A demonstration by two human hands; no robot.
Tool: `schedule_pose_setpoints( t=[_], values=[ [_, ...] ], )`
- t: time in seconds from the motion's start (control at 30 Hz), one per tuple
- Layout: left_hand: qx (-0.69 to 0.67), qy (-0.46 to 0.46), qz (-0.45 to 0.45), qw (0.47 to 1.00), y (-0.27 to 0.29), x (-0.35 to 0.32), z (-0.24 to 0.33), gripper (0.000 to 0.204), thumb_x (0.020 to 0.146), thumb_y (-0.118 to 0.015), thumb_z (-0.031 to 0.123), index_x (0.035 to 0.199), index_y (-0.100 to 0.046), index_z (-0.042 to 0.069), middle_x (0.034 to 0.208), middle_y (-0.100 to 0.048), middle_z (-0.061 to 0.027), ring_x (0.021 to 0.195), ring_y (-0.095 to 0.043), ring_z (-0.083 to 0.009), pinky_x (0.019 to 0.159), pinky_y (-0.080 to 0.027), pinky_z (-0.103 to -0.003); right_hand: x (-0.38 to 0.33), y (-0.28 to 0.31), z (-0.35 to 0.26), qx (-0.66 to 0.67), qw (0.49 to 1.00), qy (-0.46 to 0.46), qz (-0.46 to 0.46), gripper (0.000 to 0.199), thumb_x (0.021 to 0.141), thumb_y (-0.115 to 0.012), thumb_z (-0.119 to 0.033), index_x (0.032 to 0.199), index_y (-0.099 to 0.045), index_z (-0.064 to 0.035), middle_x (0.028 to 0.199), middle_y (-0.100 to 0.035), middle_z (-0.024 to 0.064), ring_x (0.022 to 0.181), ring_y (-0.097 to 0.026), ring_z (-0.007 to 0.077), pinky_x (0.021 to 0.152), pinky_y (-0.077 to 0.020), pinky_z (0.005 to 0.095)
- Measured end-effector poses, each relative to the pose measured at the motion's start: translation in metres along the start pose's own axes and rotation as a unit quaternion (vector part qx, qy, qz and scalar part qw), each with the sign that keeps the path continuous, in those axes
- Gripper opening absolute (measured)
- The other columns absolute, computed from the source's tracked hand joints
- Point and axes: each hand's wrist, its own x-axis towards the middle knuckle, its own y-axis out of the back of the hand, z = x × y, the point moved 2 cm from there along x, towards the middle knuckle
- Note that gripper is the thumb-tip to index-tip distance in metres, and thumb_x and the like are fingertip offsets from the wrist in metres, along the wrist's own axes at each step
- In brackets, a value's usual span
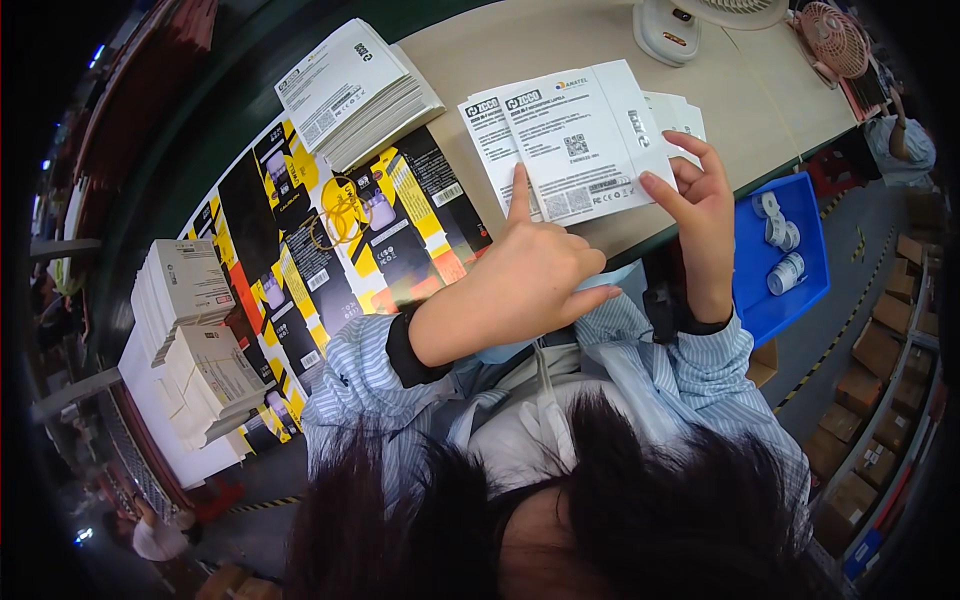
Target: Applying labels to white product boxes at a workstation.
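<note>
White printed cards with black text and a square code lie overlapped on the table in front of me. The index finger of my left hand is stretched out onto the left part of the top card, by the edge where another card shows beneath. Its thumb sticks out to the side, and the other fingers are curled under. At the card's right edge, my right hand grips with the thumb on its face and fingers behind. More white cards lie partly hidden behind that edge.
Stacks of white cards stand at the upper left and far left. Yellow-and-black printed sheets carry rubber bands. A blue bin holds label rolls. Fans, including a pink one, stand at the far right.
</note>
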Motion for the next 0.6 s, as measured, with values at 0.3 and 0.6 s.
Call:
schedule_pose_setpoints(
  t=[0.3, 0.6],
  values=[
    [-0.056, -0.01, 0.054, 0.997, 0.015, -0.001, 0.005, 0.017, 0.076, -0.066, 0.019, 0.069, -0.058, 0.006, 0.063, -0.056, -0.0049, 0.065, -0.058, -0.0228, 0.103, -0.018, -0.055, 0.005, 0.026, 0.019, 0.015, 0.999, -0.035, 0.03, 0.039, 0.08, -0.063, -0.005, 0.114, -0.047, 0.0066, 0.091, -0.064, 0.0105, 0.077, -0.059, 0.0119, 0.064, -0.044, 0.0224],
    [-0.364, 0.206, 0.061, 0.906, 0.048, -0.008, -0.005, 0.016, 0.076, -0.065, 0.006, 0.09, -0.058, 0.0, 0.06, -0.052, 0.0024, 0.054, -0.046, -0.0028, 0.05, -0.034, -0.02, 0.001, 0.03, 0.02, 0.134, 0.989, -0.054, -0.014, 0.038, 0.084, -0.061, -0.014, 0.114, -0.048, 0.006, 0.091, -0.064, 0.0094, 0.075, -0.057, 0.0109, 0.066, -0.0414, 0.0228]
  ],
)
